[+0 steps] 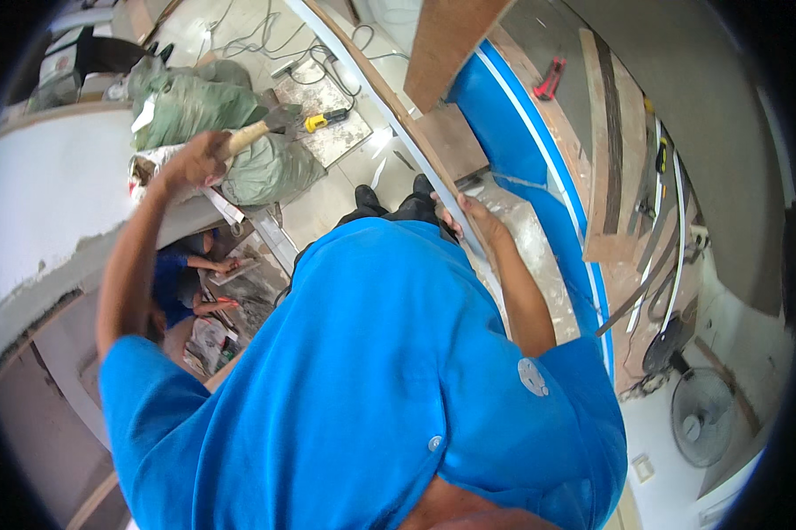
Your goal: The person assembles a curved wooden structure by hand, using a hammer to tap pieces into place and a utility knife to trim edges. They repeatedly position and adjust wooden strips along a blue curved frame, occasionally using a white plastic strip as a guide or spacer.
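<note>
My left hand (196, 161) is raised at the left, fingers wrapped round the wooden handle of a hammer (249, 137). Its dark metal head points right, in front of green sacks (195, 102). Near the middle my right hand (484, 225) grips the edge of a long, narrow curved strip (382, 88), white on one face and brown along the edge. The strip runs from the top of the view down past my feet. The hammer head is well apart from it.
A yellow-and-black power tool (325, 120) lies on a stained board among cables. Right of me stands a blue curved panel (521, 150); a red tool (550, 79) rests on wood beyond. At lower left a co-worker's hand (228, 265) holds a flat tool. A fan (702, 417) stands lower right.
</note>
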Motion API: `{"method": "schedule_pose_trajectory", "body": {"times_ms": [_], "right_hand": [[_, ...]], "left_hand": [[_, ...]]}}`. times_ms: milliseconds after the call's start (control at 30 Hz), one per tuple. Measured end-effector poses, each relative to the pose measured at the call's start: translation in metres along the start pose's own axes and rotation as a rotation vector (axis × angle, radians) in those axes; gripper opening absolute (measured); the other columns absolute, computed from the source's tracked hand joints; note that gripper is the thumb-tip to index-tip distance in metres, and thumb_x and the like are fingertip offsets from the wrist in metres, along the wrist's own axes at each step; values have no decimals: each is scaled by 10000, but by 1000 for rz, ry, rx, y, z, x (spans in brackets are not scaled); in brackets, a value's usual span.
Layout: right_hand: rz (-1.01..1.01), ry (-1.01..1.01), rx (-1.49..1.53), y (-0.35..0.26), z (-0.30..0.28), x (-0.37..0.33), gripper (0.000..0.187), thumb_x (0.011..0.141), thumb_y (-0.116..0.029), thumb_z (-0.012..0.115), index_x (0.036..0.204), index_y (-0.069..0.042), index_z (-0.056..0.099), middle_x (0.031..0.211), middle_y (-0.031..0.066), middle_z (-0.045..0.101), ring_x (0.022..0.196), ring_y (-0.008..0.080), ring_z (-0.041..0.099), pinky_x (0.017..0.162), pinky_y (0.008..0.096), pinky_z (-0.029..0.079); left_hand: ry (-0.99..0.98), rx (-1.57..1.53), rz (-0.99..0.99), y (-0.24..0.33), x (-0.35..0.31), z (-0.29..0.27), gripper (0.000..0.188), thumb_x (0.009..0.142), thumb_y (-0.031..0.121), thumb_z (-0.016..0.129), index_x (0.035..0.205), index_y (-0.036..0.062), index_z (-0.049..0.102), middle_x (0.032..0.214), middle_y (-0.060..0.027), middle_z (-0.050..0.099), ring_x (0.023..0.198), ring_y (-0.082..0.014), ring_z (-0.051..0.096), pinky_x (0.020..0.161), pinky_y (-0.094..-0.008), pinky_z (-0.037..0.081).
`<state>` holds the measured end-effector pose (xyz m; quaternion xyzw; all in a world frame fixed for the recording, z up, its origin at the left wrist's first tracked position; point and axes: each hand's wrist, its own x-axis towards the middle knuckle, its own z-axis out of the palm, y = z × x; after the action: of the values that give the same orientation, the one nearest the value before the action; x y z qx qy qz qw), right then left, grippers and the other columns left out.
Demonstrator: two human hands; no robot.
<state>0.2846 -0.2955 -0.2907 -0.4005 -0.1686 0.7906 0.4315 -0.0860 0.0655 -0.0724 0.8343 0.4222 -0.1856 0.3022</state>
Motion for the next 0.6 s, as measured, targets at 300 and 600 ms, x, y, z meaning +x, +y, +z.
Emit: {"method": "schedule_pose_trajectory", "body": {"times_ms": [300,600], "right_hand": [[18,232,16,-26,-23,7,650,856,-577,638,1211,-36,579,910,26,563,761,84,575,575,229,497],[151,388,-186,-31,-62,35,656,943,-602,457,1177,-20,650,919,117,715,884,150,662,842,293,485]], "left_hand": [[-177,-793,11,92,41,141,299,716,122,674,960,-12,565,676,-43,555,510,-123,532,441,-275,433],[-179,-574,-70,107,56,172,208,733,111,631,891,4,550,649,-39,541,545,-120,510,491,-278,405]]}}
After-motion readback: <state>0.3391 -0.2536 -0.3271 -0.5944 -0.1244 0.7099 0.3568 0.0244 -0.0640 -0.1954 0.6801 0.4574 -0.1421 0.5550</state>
